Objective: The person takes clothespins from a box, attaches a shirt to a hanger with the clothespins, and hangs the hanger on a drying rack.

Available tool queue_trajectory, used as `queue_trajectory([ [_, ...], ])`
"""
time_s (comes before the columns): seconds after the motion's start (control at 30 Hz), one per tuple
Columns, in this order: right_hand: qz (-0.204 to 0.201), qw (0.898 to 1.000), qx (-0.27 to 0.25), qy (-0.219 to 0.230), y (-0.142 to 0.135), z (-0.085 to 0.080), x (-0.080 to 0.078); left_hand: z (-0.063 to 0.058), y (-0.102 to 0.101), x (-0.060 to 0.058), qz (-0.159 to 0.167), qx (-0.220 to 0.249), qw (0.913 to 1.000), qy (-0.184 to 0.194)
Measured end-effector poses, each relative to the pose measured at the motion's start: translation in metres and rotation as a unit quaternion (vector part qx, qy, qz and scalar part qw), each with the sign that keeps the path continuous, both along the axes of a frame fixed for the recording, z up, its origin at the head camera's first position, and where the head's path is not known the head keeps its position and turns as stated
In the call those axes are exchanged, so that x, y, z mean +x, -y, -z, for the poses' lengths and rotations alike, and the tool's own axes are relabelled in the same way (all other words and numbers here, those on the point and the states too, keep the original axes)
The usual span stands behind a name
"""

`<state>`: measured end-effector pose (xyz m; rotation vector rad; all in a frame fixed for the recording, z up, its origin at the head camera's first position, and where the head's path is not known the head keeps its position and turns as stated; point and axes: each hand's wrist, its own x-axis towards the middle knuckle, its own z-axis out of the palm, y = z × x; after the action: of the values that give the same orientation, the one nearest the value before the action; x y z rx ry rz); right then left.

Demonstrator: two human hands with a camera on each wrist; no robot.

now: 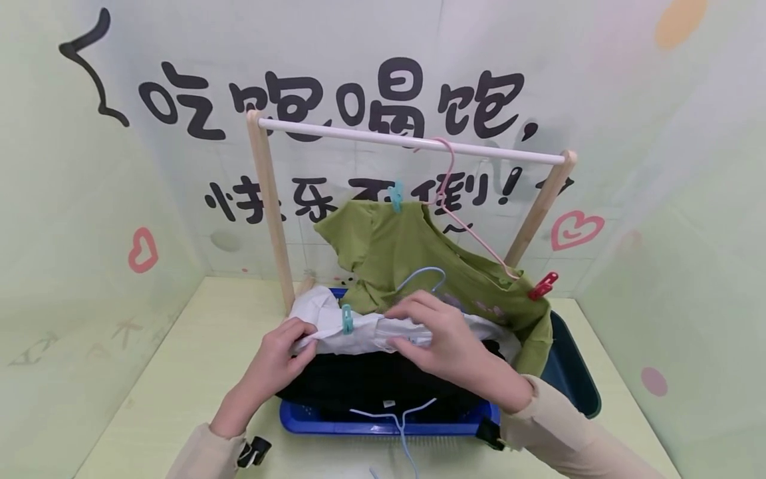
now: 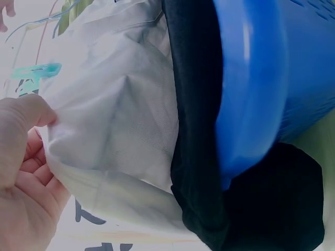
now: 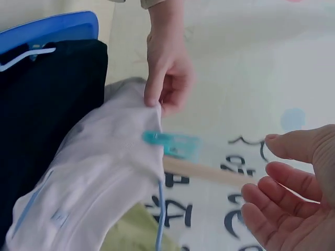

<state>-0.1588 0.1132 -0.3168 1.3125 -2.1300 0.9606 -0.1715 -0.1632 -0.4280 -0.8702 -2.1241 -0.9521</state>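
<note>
My left hand [image 1: 276, 359] pinches the edge of a white garment [image 1: 335, 340] between thumb and fingers, near its left end. A teal clothespin [image 1: 347, 319] is clipped on the garment's top edge, just right of that hand. Above the cloth's middle is my right hand [image 1: 449, 342]; in the right wrist view its fingers [image 3: 282, 183] are loosely bent, apart from the cloth and holding nothing. The hook of a blue hanger [image 1: 426, 270] rises behind the white garment. Beneath lies a black garment [image 1: 359, 382], draped over a blue basket [image 1: 335, 423].
A green T-shirt [image 1: 395, 239] hangs behind on a pink hanger [image 1: 449, 179] from a rack's white rail [image 1: 359, 135], with a teal and a red clothespin [image 1: 543, 286]. Another pale blue hanger [image 1: 402, 426] lies in front. A dark green tray [image 1: 571, 359] stands right.
</note>
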Motion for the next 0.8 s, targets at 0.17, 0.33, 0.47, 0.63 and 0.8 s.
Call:
queue_trajectory([
  [0.17, 0.048, 0.997, -0.054, 0.027, -0.036, 0.01, 0.008, 0.004, 0.001, -0.001, -0.004, 0.0, 0.9999, 0.012],
  [0.33, 0.131, 0.986, -0.096, 0.044, -0.072, 0.018, 0.02, 0.007, 0.004, -0.002, -0.007, -0.005, 0.9998, 0.019],
  [0.47, 0.188, 0.971, -0.137, 0.06, -0.102, 0.026, 0.027, 0.008, 0.004, -0.004, -0.003, -0.009, 0.9998, 0.016],
  [0.63, 0.256, 0.946, -0.187, 0.069, -0.136, 0.039, 0.028, 0.008, 0.005, -0.006, -0.005, -0.016, 0.9996, 0.023],
  [0.8, 0.354, 0.905, -0.217, 0.091, -0.161, 0.051, 0.017, 0.008, 0.006, -0.007, -0.007, -0.012, 0.9994, 0.03],
])
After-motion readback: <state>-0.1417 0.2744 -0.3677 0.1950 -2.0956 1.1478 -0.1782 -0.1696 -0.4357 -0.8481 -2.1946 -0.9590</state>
